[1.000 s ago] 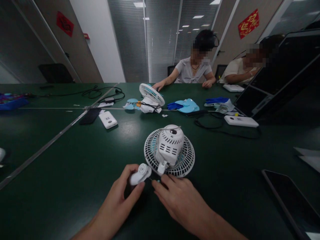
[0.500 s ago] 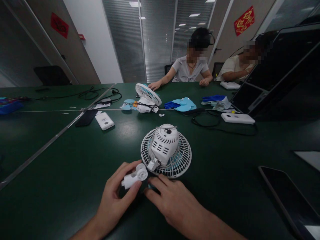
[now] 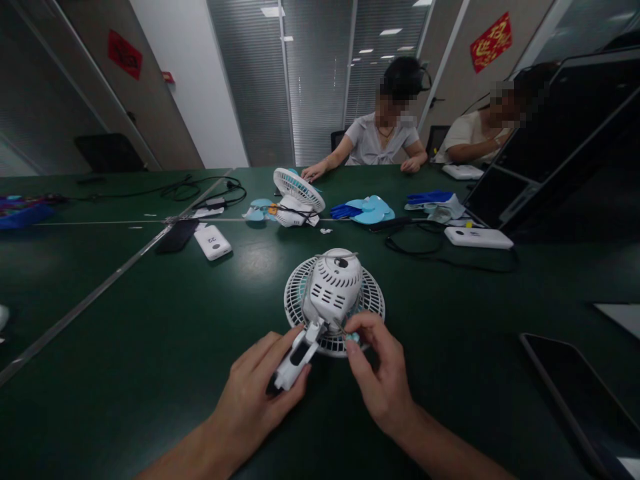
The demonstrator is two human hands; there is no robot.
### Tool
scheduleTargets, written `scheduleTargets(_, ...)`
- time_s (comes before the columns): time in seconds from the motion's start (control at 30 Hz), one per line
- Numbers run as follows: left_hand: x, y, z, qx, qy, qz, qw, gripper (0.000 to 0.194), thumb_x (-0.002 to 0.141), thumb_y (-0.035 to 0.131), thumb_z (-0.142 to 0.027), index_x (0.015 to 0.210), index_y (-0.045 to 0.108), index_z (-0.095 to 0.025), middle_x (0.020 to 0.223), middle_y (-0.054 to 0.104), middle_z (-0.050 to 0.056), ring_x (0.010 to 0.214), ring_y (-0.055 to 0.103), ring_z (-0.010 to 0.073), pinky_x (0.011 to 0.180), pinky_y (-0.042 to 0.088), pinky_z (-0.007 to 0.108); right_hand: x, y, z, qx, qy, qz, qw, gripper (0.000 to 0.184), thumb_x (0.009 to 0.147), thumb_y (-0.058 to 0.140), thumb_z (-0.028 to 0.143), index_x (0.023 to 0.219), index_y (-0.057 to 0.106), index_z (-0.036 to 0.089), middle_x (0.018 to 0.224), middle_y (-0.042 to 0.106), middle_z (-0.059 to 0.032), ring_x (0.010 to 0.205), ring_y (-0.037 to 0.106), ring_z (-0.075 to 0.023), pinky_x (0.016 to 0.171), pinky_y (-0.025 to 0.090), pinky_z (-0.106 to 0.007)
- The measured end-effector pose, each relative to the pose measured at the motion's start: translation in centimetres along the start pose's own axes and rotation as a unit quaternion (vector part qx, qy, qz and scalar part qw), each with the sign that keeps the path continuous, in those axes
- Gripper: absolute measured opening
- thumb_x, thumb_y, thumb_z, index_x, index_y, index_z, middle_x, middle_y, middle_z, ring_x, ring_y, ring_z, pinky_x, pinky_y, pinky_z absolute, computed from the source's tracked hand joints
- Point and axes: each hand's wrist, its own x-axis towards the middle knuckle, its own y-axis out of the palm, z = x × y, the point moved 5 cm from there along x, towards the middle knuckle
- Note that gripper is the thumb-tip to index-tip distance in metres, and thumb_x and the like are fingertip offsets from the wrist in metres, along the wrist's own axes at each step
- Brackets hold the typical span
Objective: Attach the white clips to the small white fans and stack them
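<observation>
A small white fan [image 3: 333, 293] lies face down on the dark green table, its slotted motor housing upward and its round grille beneath. My left hand [image 3: 260, 380] is closed on a white plastic bracket [image 3: 299, 357], whose far end meets the joint at the housing's near side. Whether the two are fastened, I cannot tell. My right hand [image 3: 383, 373] pinches a small light-blue knob [image 3: 353, 337] with a thin shaft pointing toward that joint. The knob is partly covered by the fingertips, over the grille's near right edge.
Across the table [image 3: 150, 320] stands another white fan [image 3: 295, 200]. Near it lie light-blue fan blades [image 3: 373, 209], blue gloves [image 3: 427, 198], white power banks [image 3: 213, 242] and black cables [image 3: 415, 250]. A phone [image 3: 575, 393] lies at right. Two people sit opposite.
My left hand has brought the bracket right and up against the fan's joint, turning it. My right hand has risen from the table to the grille's near edge, with the blue knob now showing.
</observation>
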Motion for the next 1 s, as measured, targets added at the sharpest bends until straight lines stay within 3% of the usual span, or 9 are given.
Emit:
scheduleTargets(0.1, 0.2, 0.4, -0.4, -0.012, -0.017, 0.006, 1.000, 0.049, 0.097, 0.066, -0.021, 0.144, 0.054, -0.023, 0.098, 0.074, 0.003, 0.076, 0.070, 0.0133, 0.069, 0.058, 0.022, -0.1, 0.4, 0.5, 0.014, -0.021, 0.036, 0.999, 0.011, 0.095, 0.055, 0.017, 0.104, 0.057, 0.024, 0.092, 0.059, -0.0016, 0.080, 0.058, -0.0195, 0.071, 0.047, -0.032)
scheduleTargets(0.3, 0.2, 1.9, -0.2, -0.135, -0.217, 0.084, 0.963, 0.034, 0.097, 0.062, -0.025, 0.129, 0.056, -0.027, 0.084, 0.075, -0.004, 0.060, 0.068, 0.0104, 0.055, 0.050, 0.018, -0.3, 0.6, 1.1, 0.035, -0.030, 0.068, 0.997, 0.007, 0.093, 0.055, 0.017, 0.097, 0.054, 0.022, 0.087, 0.053, -0.0004, 0.078, 0.054, -0.0191, 0.070, 0.043, -0.033)
scheduleTargets(0.4, 0.9, 2.5, 0.1, -0.160, -0.272, 0.103, 0.943, 0.028, 0.096, 0.062, -0.027, 0.124, 0.057, -0.026, 0.083, 0.076, -0.004, 0.062, 0.068, 0.0120, 0.057, 0.049, 0.020, -0.3, 0.7, 1.1, 0.039, -0.028, 0.073, 0.996, 0.007, 0.093, 0.055, 0.016, 0.097, 0.054, 0.022, 0.087, 0.053, -0.0006, 0.080, 0.054, -0.0195, 0.072, 0.043, -0.033)
scheduleTargets(0.53, 1.4, 2.8, 0.4, -0.186, -0.272, 0.096, 0.939, 0.033, 0.098, 0.061, -0.031, 0.130, 0.054, -0.027, 0.097, 0.078, -0.001, 0.077, 0.074, 0.0153, 0.067, 0.056, 0.024, -0.2, 0.9, 1.3, 0.030, -0.031, 0.086, 0.995, 0.010, 0.092, 0.056, 0.014, 0.098, 0.055, 0.022, 0.090, 0.056, -0.0014, 0.082, 0.056, -0.0196, 0.074, 0.044, -0.033)
scheduleTargets(0.67, 0.9, 2.5, 0.1, -0.181, -0.229, 0.090, 0.952, 0.046, 0.096, 0.061, -0.029, 0.140, 0.048, -0.028, 0.116, 0.076, 0.003, 0.091, 0.076, 0.0176, 0.081, 0.062, 0.028, -0.1, 0.9, 1.2, 0.022, -0.019, 0.078, 0.997, 0.010, 0.096, 0.055, 0.013, 0.098, 0.057, 0.022, 0.090, 0.059, -0.0017, 0.082, 0.058, -0.0195, 0.074, 0.046, -0.033)
scheduleTargets(0.83, 0.1, 2.2, 0.1, -0.170, -0.185, 0.096, 0.963, 0.050, 0.102, 0.053, -0.032, 0.151, 0.042, -0.028, 0.137, 0.071, 0.007, 0.111, 0.073, 0.0205, 0.103, 0.060, 0.035, 0.0, 0.9, 1.2, 0.024, -0.029, 0.090, 0.995, 0.012, 0.097, 0.058, 0.014, 0.104, 0.062, 0.022, 0.095, 0.064, -0.0036, 0.085, 0.064, -0.0210, 0.076, 0.051, -0.034)
scheduleTargets(1.0, -0.3, 2.2, 1.2, -0.151, -0.186, 0.073, 0.968, 0.052, 0.104, 0.052, -0.035, 0.155, 0.043, -0.025, 0.143, 0.068, 0.010, 0.115, 0.072, 0.0217, 0.104, 0.059, 0.035, -0.2, 1.0, 0.6, 0.016, -0.027, 0.066, 0.997, 0.021, 0.097, 0.060, 0.010, 0.112, 0.066, 0.023, 0.106, 0.070, -0.0064, 0.095, 0.070, -0.0219, 0.075, 0.057, -0.031)
